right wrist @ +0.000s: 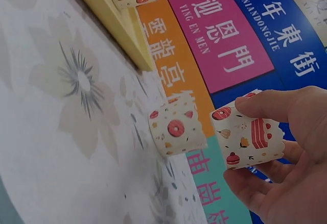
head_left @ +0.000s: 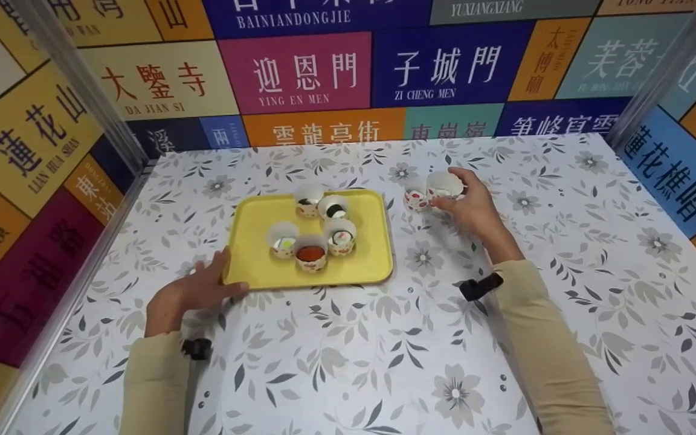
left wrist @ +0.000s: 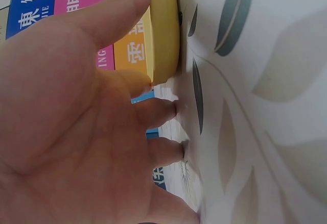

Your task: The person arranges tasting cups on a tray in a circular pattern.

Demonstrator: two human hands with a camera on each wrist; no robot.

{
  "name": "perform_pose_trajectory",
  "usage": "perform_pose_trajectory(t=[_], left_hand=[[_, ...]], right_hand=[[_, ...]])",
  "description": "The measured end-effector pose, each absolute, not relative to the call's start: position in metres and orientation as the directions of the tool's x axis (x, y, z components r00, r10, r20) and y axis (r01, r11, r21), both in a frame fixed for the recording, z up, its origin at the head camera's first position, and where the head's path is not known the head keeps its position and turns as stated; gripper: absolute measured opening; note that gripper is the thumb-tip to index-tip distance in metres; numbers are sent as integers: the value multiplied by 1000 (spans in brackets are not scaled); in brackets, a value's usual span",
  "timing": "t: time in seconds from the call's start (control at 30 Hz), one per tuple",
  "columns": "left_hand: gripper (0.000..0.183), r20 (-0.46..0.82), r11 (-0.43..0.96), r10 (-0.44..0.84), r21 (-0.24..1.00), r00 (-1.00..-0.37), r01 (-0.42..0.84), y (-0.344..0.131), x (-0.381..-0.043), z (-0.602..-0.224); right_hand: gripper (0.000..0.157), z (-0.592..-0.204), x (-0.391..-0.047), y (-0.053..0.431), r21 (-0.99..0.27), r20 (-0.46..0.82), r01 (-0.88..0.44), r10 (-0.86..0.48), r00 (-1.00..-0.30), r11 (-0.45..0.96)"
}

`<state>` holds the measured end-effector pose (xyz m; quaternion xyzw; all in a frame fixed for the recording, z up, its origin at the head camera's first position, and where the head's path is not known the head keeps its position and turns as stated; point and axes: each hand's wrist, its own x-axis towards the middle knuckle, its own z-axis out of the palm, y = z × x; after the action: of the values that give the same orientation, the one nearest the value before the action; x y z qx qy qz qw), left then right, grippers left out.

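In the head view my left hand (head_left: pixel 200 287) holds the near left corner of a yellow tray (head_left: pixel 251 217). In the left wrist view the thumb (left wrist: pixel 122 9) lies against the tray rim (left wrist: pixel 166 35), with the forefinger on its other side. My right hand (head_left: pixel 475 202) grips a patterned paper baking cup (right wrist: pixel 250 132) between thumb and fingers, above the table right of the tray. Beside it a second patterned cup (right wrist: pixel 179 127) stands on the table, something red and white inside (head_left: pixel 415 196). What the gripped cup contains is unclear.
Several paper cups stand on the tray: one with orange-red filling (head_left: pixel 312 257), one with a small roll (head_left: pixel 342 237), one with something yellow-green (head_left: pixel 283 241), and two with black and white pieces (head_left: pixel 335 209). A leaf-patterned cloth (head_left: pixel 348 362) covers the table; a lettered panel (head_left: pixel 299 72) stands behind.
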<state>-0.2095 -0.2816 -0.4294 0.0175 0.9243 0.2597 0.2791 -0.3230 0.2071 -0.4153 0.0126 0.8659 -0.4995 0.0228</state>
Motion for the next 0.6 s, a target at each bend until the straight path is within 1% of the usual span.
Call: perform_pose_trajectory(t=[0.2, 0.37, 0.6], left_hand=[[106, -515, 866, 174, 486, -840, -119, -282, -209, -430], [105, -512, 862, 181, 493, -840, -115, -282, -209, -430], [106, -512, 868, 172, 482, -841, -117, -282, -210, -429]], right_hand=[[80, -412, -319, 199, -852, -35, 17, -25, -999, 524], [82, -410, -315, 191, -832, -39, 10, -41, -998, 555], [83, -409, -313, 176, -831, -52, -4, -85, -995, 556]])
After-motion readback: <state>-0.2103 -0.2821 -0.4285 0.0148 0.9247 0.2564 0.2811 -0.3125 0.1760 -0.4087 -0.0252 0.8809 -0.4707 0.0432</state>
